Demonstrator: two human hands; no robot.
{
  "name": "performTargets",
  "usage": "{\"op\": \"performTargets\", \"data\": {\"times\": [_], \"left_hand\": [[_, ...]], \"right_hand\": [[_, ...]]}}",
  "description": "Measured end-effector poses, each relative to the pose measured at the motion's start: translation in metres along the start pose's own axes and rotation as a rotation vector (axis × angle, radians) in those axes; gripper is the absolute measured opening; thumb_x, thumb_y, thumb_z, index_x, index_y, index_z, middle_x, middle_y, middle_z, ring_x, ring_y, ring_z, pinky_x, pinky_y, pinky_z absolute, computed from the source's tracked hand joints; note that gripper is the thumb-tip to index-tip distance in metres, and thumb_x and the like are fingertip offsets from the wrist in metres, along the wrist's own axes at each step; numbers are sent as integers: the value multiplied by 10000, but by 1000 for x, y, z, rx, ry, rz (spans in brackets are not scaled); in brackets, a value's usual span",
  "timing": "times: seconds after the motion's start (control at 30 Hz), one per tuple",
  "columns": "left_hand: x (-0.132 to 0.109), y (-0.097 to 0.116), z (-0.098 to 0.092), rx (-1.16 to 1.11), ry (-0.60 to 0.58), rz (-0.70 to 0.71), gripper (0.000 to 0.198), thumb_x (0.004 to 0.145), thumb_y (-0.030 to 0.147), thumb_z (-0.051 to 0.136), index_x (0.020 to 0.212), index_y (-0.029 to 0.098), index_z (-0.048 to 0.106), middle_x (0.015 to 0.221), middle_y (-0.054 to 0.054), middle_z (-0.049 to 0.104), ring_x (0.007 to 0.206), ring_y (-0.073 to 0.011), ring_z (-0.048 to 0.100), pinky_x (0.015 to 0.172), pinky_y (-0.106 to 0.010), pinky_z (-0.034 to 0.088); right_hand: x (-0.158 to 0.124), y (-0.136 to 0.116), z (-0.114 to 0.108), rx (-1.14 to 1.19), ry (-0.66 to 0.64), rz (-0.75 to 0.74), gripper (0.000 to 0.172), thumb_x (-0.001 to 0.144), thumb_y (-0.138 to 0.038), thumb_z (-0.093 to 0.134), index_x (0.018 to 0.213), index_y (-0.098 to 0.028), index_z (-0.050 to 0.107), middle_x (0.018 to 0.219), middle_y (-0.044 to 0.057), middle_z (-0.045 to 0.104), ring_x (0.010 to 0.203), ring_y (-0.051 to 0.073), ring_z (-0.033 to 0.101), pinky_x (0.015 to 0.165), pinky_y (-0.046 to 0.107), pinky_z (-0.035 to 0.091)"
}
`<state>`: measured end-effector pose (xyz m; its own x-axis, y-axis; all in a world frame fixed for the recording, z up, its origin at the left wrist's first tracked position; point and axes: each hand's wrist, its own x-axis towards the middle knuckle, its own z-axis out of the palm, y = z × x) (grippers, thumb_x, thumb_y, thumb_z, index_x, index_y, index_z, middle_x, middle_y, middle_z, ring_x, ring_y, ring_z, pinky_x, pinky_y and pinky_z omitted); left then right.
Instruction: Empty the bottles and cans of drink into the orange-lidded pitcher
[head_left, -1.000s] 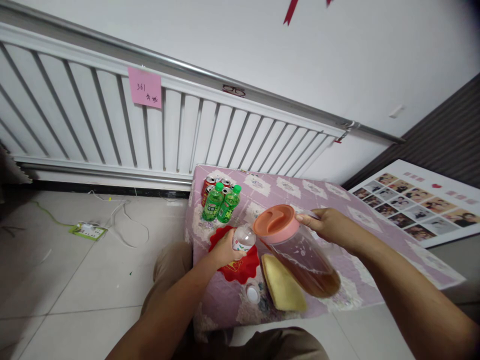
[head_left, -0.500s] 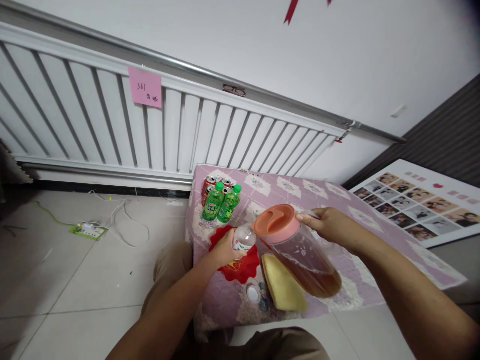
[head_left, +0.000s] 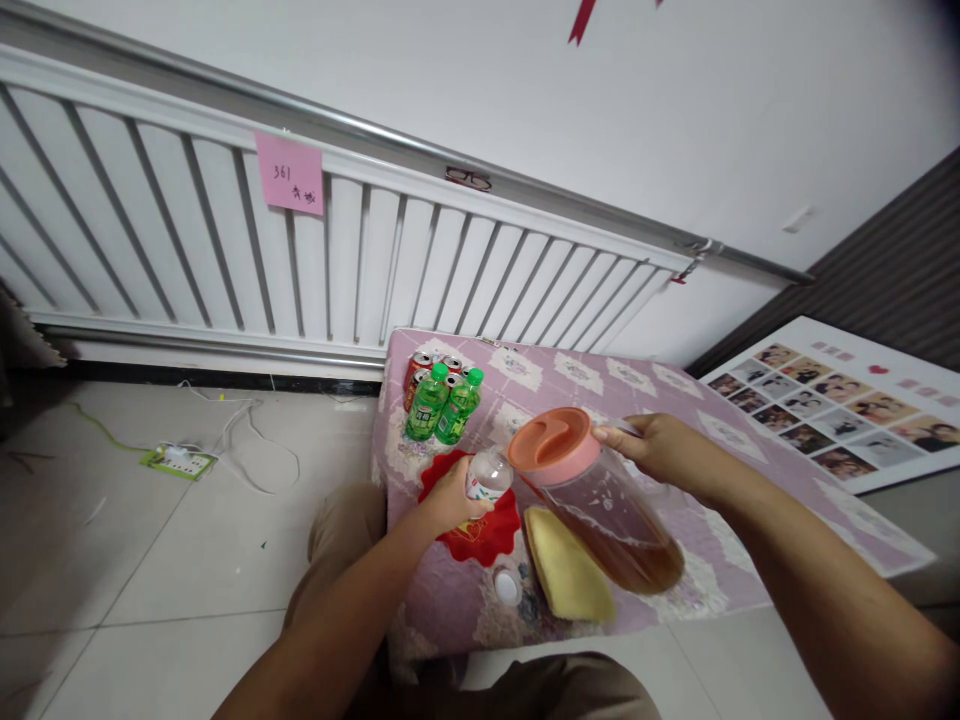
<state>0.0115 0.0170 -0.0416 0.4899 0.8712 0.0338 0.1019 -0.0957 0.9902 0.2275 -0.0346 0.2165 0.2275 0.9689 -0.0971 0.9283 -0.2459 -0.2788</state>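
My right hand (head_left: 651,455) is closed round the handle of a clear pitcher (head_left: 600,510) with an orange-pink lid (head_left: 551,440). The pitcher is tilted, its lid end toward the left, and brown liquid lies in its lower part. My left hand (head_left: 452,500) grips a small clear plastic bottle (head_left: 489,476) with a white label, its top close to the pitcher's spout. Beneath the bottle is a red scalloped mat (head_left: 487,545). A white bottle cap (head_left: 507,588) lies nearer me. To its right, partly under the pitcher, is a folded yellow cloth (head_left: 566,575).
Two green bottles (head_left: 442,410) and several red cans (head_left: 420,365) stand at the back left of the cloth-covered table (head_left: 517,375). Behind it runs a white radiator (head_left: 345,260). A photo board (head_left: 847,400) leans at right. A power strip (head_left: 178,461) with cables lies on the floor.
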Motion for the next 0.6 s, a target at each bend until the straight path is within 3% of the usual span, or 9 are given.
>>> {"op": "performTargets", "data": {"times": [0.6], "left_hand": [[1, 0, 0, 43, 18, 19, 693, 628, 169, 832, 1247, 158, 520, 1196, -123, 660, 1099, -272, 620, 959, -366, 467]], "right_hand": [[0, -4, -1, 6, 1, 5, 661, 663, -866, 547, 562, -213, 525, 524, -9, 478, 496, 136, 428, 487, 282, 338]]}}
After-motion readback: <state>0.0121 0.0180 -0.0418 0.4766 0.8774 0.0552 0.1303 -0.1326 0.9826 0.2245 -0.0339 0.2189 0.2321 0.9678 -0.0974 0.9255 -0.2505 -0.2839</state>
